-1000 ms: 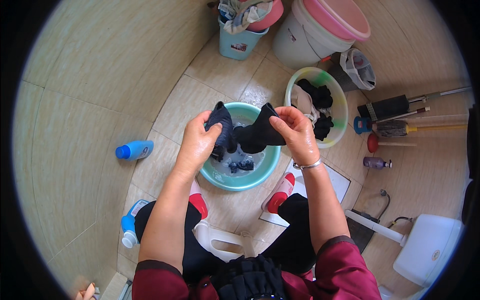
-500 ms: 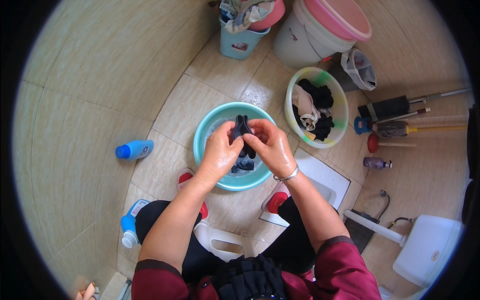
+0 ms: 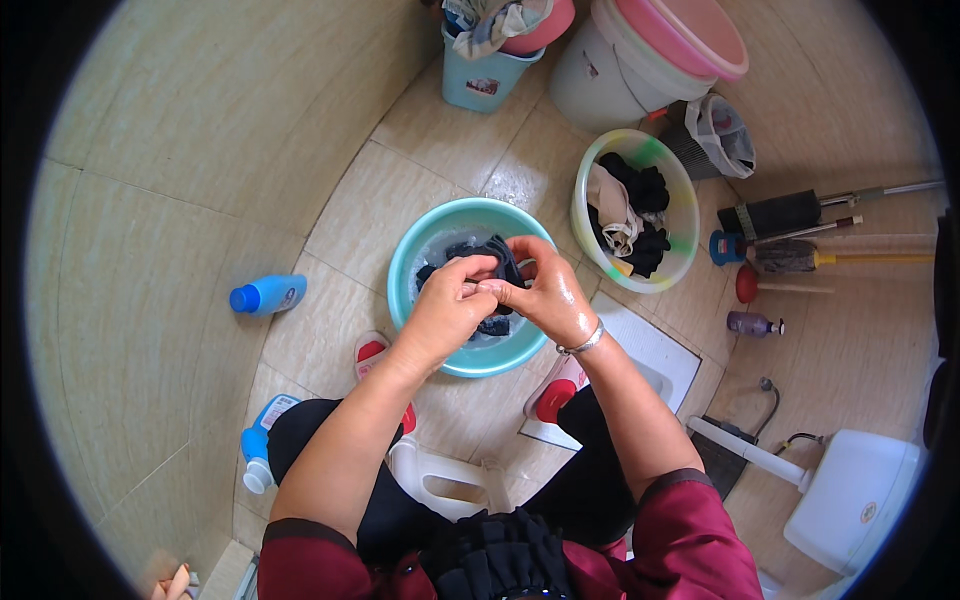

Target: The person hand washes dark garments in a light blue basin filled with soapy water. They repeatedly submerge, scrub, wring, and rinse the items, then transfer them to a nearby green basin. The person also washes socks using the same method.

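A turquoise basin (image 3: 401,262) of sudsy water stands on the floor in front of me. Over it, my left hand (image 3: 446,308) and my right hand (image 3: 552,296) are closed on a small dark sock (image 3: 508,262), their thumbs and fingers meeting at its near side. The fingers hide part of its shape. More dark cloth (image 3: 494,327) lies wet in the basin, below my hands. Suds glisten on my right hand, and a silver bracelet circles that wrist.
A pale basin (image 3: 682,215) of clothes is at the right, before a lidded bucket (image 3: 600,75) and a bin (image 3: 722,135). Blue bottles (image 3: 270,296) stand at the left. A squat toilet (image 3: 650,355) lies to the right, near brushes and a mop (image 3: 785,256).
The sock has been turned and spread, and it now sits lower and farther right between my hands. My left fingers have curled in toward my right thumb.
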### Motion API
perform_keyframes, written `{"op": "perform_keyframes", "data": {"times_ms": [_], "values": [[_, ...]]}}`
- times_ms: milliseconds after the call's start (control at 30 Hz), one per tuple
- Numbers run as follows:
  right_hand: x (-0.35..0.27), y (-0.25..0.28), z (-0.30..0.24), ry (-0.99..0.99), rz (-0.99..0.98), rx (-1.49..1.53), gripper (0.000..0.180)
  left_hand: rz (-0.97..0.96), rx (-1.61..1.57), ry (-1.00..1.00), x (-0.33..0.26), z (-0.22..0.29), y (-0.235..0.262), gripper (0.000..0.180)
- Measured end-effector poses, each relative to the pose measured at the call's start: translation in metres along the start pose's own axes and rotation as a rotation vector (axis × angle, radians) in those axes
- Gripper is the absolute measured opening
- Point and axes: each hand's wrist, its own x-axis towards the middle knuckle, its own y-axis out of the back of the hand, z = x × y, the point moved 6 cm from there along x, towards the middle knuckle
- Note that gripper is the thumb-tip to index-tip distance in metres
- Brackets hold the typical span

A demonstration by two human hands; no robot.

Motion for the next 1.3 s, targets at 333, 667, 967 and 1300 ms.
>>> {"op": "perform_keyframes", "data": {"times_ms": [333,667,967,1300], "values": [[-0.019,0.038,0.012,-0.132,-0.175,0.321,0.03,0.236,-0.161,-0.251,-0.02,0.083,0.06,0.028],[0.005,-0.069,0.247,-0.167,0.144,-0.467,0.037,0.338,-0.428,-0.148,-0.023,0.08,0.068,0.022],[-0.011,-0.136,0.304,-0.187,0.067,-0.857,0.032,0.301,-0.558,-0.117,-0.032,0.074,0.075,0.021],[0.01,-0.109,0.292,-0.229,0.08,-0.6,0.019,0.311,-0.546,-0.022,-0.025,0.059,0.069,0.013]]}}
